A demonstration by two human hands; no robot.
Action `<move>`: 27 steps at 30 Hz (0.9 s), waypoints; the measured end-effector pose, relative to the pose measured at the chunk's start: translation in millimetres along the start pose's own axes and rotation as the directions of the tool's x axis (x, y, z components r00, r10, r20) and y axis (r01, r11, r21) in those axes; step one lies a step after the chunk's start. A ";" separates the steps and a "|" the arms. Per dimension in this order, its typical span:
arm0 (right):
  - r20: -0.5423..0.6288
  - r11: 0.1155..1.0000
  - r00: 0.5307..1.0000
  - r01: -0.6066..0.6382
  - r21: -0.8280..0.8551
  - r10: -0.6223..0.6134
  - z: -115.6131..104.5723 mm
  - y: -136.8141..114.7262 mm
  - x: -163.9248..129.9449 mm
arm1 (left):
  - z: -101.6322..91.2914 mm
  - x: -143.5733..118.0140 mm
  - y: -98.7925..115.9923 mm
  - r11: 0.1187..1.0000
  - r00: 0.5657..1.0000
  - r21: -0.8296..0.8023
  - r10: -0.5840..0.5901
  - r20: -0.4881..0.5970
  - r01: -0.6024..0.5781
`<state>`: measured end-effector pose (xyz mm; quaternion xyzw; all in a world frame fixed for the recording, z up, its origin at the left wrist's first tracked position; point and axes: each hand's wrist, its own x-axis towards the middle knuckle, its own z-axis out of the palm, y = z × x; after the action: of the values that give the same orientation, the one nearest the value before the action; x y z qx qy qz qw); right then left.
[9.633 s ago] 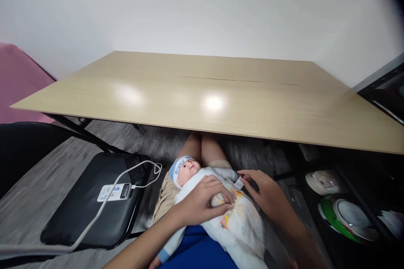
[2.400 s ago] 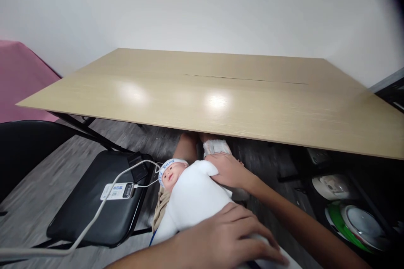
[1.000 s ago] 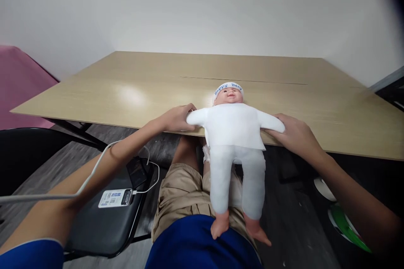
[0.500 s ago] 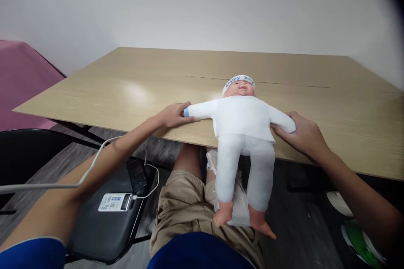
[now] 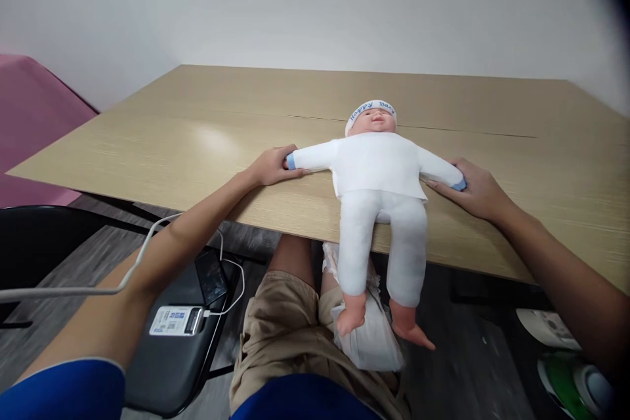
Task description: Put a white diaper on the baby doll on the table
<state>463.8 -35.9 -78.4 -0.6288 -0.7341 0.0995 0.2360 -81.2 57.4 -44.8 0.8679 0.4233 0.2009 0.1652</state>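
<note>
Head view looks down on a baby doll [image 5: 377, 170] lying face up at the near edge of the wooden worktop [image 5: 207, 138], its head pointing away from the person and its arms spread wide. The left hand [image 5: 272, 165] is closed around the doll's wrist on the left side, at the blue cuff, and the right hand [image 5: 476, 189] is closed around the other wrist in the same way; both hands rest on the worktop. The doll wears a white suit and a white headband [image 5: 370, 107] with blue lettering. Its torso lies on the worktop while its legs hang over the edge, bare feet dangling above the person's lap. Under the feet, on the khaki shorts [image 5: 275, 315], lies a crumpled white diaper [image 5: 369, 341]. To the left stands a black chair [image 5: 162, 367] with a phone [image 5: 211, 275] and a power bank [image 5: 176, 320] joined by a white cable [image 5: 147, 243]. A pink cloth [image 5: 34, 125] shows at far left.
</note>
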 end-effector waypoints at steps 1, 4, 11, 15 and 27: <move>-0.001 1.000 1.000 -0.009 0.001 0.009 1.1 1.5 5.8 | -0.3 4.0 -3.8 1.000 1.000 -0.001 0.001 -0.005 -0.001; -0.017 0.999 0.998 -0.054 0.004 0.054 4.4 5.6 22.7 | -0.2 16.2 -16.3 1.000 1.000 -0.001 -0.014 -0.024 0.014; 0.000 0.994 0.995 -0.099 0.045 0.099 11.4 20.3 56.0 | -0.7 42.0 -35.4 0.999 0.997 -0.011 0.041 -0.072 -0.042; -0.016 0.998 0.998 -0.067 0.014 0.067 14.2 29.1 71.4 | -2.9 56.6 -40.6 0.999 0.998 0.034 0.010 -0.058 -0.008; -0.099 0.987 0.989 -0.123 -0.099 0.114 13.7 26.6 119.5 | 1.7 114.7 -74.0 0.991 0.975 0.129 0.064 -0.214 -0.037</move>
<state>468.9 87.1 -75.7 -0.6869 -0.6878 0.0452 0.2304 -65.5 192.5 -56.1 0.8598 0.4283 0.2720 0.0583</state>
